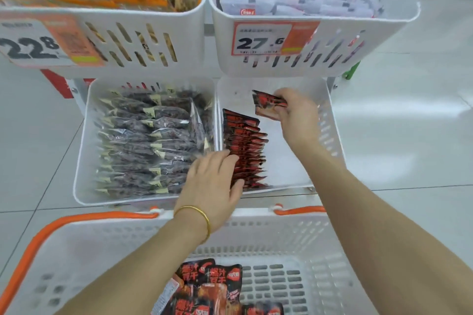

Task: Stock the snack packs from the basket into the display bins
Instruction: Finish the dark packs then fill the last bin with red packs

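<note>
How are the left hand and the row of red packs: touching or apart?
Touching. Head view: left hand fingertips lie on the row of red packs.

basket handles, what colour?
Orange, on a white slotted basket; the handles show clearly in the head view, the only one.

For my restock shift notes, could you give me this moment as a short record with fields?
left hand: fingers rest on the row of red packs
right hand: grips held packs above the bin's far end
lower right bin: row stands along its left wall
basket: spare red packs lie inside
lower left bin: full of dark packs
</note>
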A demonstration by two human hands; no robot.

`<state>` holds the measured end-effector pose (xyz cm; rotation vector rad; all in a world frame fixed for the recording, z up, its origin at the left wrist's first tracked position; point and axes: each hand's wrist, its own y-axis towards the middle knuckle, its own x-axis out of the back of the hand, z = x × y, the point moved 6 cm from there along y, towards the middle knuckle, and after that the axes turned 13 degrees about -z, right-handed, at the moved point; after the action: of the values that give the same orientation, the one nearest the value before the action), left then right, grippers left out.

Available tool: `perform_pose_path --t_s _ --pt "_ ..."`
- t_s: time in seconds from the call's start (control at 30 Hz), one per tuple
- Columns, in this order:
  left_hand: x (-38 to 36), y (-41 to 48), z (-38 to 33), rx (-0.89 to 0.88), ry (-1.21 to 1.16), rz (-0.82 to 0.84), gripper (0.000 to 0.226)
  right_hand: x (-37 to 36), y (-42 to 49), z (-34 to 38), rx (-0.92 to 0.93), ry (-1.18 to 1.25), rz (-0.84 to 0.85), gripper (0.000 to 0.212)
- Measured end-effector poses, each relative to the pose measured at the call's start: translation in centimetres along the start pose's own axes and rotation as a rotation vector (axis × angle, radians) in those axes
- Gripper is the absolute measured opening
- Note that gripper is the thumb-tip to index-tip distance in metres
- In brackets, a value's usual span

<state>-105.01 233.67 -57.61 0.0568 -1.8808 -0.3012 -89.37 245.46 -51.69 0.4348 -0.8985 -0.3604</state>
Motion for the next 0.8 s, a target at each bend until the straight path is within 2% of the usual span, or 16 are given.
perform_pose_path --t_s 0.07,0.17,0.23,0.33,0.43,0.6,0.7,0.8 --pt "-0.3 0.0 0.2 0.011 0.018 0.02 0.051 -2.8 0.9 0.7 -0.031 0.123 0.085 0.033" --pt "-0.6 0.0 0.6 0.032 0.033 0.025 0.053 -7.8 1.3 1.2 -0.059 0.2 0.4 0.034" --pt "-0.8 0.1 0.7 0.04 0.031 0.033 0.053 -9.9 1.1 0.3 -0.188 0.261 0.537 0.031" --pt "-0.9 0.2 0.8 0.045 0.035 0.039 0.053 -11.2 0.5 -0.7 -0.322 0.362 0.582 0.022" --pt "-1.1 0.2 0.9 0.045 0.042 0.038 0.053 -11.5 0.2 -0.5 -0.268 0.343 0.624 0.029" --pt "-1.0 0.3 1.0 0.042 0.026 0.02 0.052 -9.6 -0.1 -0.7 -0.229 0.29 0.556 0.049" --pt "-0.7 0.8 1.0 0.036 0.024 -0.002 0.05 -5.3 -0.7 0.9 -0.177 0.308 0.383 0.044" --pt "-0.3 1.0 1.0 0.031 0.035 -0.029 0.047 1.3 -4.2 3.4 -0.219 0.468 0.167 0.029"
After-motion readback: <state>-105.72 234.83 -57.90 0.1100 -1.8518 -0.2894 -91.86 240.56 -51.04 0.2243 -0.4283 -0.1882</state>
